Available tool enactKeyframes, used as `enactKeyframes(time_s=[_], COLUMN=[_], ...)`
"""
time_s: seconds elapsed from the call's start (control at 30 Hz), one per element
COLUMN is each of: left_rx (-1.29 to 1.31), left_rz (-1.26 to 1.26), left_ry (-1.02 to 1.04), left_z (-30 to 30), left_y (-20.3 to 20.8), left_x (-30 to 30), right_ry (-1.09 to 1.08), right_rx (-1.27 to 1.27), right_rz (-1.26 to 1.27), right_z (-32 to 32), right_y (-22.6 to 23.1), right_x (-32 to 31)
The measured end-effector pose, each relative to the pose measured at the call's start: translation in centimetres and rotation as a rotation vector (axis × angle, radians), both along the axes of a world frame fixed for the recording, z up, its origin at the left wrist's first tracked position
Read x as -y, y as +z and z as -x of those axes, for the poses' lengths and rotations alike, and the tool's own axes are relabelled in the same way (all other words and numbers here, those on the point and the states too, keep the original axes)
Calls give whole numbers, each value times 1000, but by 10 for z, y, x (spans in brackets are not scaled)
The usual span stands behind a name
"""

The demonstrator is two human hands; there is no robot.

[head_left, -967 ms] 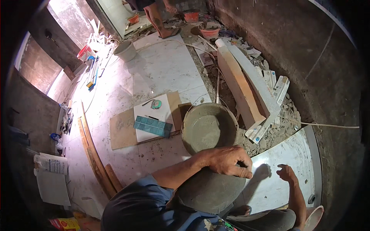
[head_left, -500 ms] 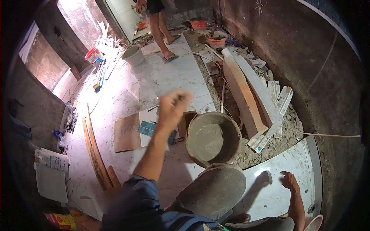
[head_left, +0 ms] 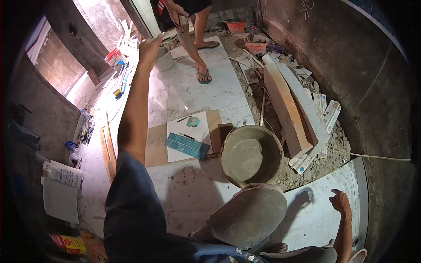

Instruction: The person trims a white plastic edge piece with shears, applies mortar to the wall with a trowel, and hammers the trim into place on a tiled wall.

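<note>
My left hand (head_left: 150, 44) is raised far forward on an outstretched arm, fingers apart and holding nothing. It is close to a long flat tool (head_left: 187, 36) that another person's hand (head_left: 174, 9) holds out at the top of the view. That person stands on the pale floor in sandals (head_left: 204, 77). My right hand (head_left: 341, 202) rests with spread fingers on a white floor tile (head_left: 315, 219) at the lower right. My bent knee (head_left: 250, 215) is just in front of a round bucket of grey mortar (head_left: 252, 155).
A teal mosaic strip (head_left: 187, 146) and a tape roll (head_left: 193, 122) lie on a white tile left of the bucket. Long boards (head_left: 287, 109) and rubble lie to the right by the dark wall. Wooden strips (head_left: 107, 149), papers (head_left: 61, 175) and small buckets (head_left: 164, 59) line the left.
My left hand has lifted from beside my knee near the bucket and stretched forward and up toward the standing person's tool. My right hand has stayed on the white tile.
</note>
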State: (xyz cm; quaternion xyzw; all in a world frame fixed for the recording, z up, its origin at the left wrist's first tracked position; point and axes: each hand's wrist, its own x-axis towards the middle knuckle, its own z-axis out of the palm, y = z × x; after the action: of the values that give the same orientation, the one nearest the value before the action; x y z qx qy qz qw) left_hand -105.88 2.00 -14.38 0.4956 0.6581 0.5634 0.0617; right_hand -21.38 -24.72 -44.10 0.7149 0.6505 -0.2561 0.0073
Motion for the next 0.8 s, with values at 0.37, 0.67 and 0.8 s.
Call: enactKeyframes(time_s=[0.37,0.67,0.8], left_rx=[309,-37,-61], left_rz=[234,281,442], left_ry=[-414,-973,-1120], left_z=[-114,-234,-279], left_y=[-20,-163,-197], left_x=[-86,67,141], right_ry=[326,635,1043], right_rx=[124,433,218], right_rz=[-304,-1082,-785], right_z=[81,316,327], right_y=[108,240,211], right_x=[-71,-112,-144])
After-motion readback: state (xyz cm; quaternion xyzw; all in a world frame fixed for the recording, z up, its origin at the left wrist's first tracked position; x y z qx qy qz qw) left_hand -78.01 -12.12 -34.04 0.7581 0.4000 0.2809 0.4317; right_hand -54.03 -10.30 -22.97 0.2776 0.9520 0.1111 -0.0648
